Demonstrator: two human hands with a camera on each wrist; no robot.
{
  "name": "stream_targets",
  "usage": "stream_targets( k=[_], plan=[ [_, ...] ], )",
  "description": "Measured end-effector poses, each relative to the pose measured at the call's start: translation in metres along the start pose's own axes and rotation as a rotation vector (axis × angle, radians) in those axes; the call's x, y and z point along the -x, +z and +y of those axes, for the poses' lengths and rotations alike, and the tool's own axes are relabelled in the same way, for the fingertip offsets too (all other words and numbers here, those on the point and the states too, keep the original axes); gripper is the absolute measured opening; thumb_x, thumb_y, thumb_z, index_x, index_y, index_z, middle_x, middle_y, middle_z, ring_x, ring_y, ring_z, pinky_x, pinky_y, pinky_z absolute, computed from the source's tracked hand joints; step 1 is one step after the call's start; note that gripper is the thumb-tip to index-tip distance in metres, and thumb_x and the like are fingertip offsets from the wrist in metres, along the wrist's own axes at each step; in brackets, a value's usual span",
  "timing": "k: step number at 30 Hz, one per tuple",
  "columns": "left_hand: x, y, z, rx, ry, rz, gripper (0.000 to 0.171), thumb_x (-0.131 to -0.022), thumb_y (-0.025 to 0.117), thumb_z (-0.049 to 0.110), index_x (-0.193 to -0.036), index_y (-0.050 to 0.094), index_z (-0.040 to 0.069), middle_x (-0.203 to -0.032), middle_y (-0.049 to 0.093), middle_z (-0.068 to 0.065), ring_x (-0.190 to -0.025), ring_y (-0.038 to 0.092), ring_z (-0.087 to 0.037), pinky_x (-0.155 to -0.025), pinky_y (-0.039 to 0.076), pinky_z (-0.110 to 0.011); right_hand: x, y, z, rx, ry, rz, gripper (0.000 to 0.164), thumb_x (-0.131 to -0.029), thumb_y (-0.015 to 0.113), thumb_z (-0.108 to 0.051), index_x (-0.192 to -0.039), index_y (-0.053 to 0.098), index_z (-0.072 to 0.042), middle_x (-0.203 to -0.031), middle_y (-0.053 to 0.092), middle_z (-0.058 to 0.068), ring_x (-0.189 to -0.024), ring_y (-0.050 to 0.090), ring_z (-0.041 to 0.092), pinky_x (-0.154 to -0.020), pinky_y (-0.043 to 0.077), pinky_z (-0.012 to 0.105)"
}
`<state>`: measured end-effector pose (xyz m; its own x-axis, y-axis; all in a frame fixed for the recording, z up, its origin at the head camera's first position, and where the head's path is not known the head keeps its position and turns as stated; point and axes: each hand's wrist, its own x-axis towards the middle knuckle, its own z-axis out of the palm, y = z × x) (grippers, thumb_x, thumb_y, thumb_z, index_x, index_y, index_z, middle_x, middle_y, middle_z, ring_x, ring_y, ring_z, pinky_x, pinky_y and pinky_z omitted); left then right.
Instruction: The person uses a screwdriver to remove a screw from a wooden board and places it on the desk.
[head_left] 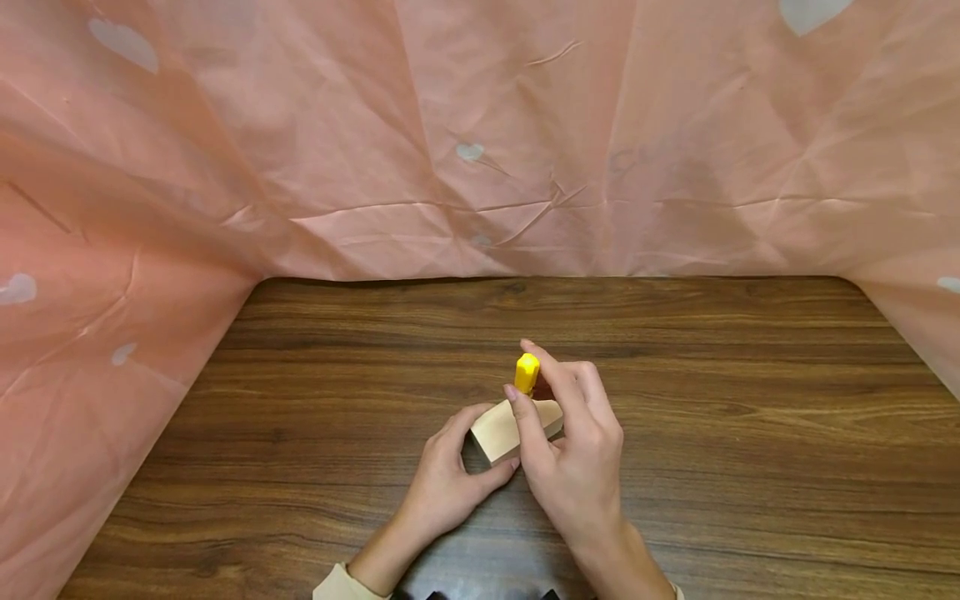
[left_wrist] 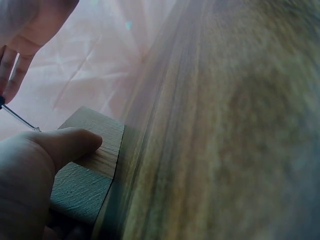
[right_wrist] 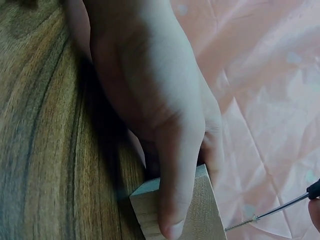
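A pale wooden block (head_left: pixel 497 432) stands on the table, and my left hand (head_left: pixel 450 479) grips its sides. The left thumb lies along one face of the block (left_wrist: pixel 100 165) in the left wrist view. My right hand (head_left: pixel 581 442) pinches a screwdriver (head_left: pixel 527 373) by its yellow handle between thumb and fingers, above the block. In the right wrist view, the screwdriver's thin metal shaft (right_wrist: pixel 282 206) meets a screw (right_wrist: pixel 241 225). The screw's point is at the top of the block (right_wrist: pixel 202 215); how deep it sits I cannot tell.
Dark wood-grain table (head_left: pixel 337 375) lies under both hands. A pink cloth (head_left: pixel 465 100) with pale hearts hangs along the table's back and sides. Two small dark objects (head_left: pixel 551 595) show at the bottom edge of the head view.
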<state>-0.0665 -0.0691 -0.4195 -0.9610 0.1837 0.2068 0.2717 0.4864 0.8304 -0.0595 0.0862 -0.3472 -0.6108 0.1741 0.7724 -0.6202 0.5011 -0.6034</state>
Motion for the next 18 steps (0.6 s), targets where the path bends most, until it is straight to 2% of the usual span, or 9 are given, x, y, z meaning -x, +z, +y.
stream_targets(
  k=[4, 8, 15, 18],
  plan=[
    [0.0003, 0.0, -0.0001, -0.001, -0.005, 0.002, 0.059, -0.079, 0.095, 0.02, -0.132, 0.069, 0.026, -0.117, 0.075, 0.008, -0.099, 0.067, -0.011, -0.09, 0.054, -0.031, 0.0012, -0.0008, -0.0008, -0.011, 0.052, -0.017, 0.038, -0.091, 0.079, 0.004, -0.126, 0.067, 0.004, -0.101, 0.069, 0.013, -0.092, 0.074, 0.025, -0.091, 0.058, 0.018],
    [0.0005, 0.0003, -0.0004, 0.005, -0.013, 0.0, 0.06, -0.079, 0.095, 0.021, -0.133, 0.069, 0.027, -0.118, 0.075, 0.009, -0.1, 0.067, -0.011, -0.091, 0.053, -0.031, 0.0016, -0.0012, -0.0017, 0.013, 0.069, -0.015, 0.032, -0.092, 0.076, 0.003, -0.123, 0.066, 0.005, -0.104, 0.071, 0.013, -0.095, 0.075, 0.026, -0.093, 0.058, 0.018],
    [0.0001, 0.0007, -0.0008, -0.006, -0.007, -0.001, 0.059, -0.08, 0.095, 0.022, -0.132, 0.069, 0.027, -0.118, 0.075, 0.008, -0.101, 0.067, -0.011, -0.091, 0.053, -0.031, 0.0, -0.0013, -0.0003, 0.018, -0.011, 0.024, 0.037, -0.087, 0.083, 0.005, -0.121, 0.072, 0.0, -0.102, 0.069, 0.011, -0.091, 0.074, 0.024, -0.088, 0.059, 0.019],
    [-0.0002, 0.0002, -0.0007, -0.007, -0.007, -0.001, 0.059, -0.08, 0.094, 0.022, -0.133, 0.069, 0.027, -0.118, 0.075, 0.008, -0.102, 0.067, -0.012, -0.092, 0.053, -0.032, -0.0003, -0.0011, 0.0, 0.01, -0.028, 0.015, 0.037, -0.087, 0.082, 0.008, -0.122, 0.072, 0.0, -0.102, 0.07, 0.011, -0.092, 0.074, 0.024, -0.087, 0.06, 0.021]
  ],
)
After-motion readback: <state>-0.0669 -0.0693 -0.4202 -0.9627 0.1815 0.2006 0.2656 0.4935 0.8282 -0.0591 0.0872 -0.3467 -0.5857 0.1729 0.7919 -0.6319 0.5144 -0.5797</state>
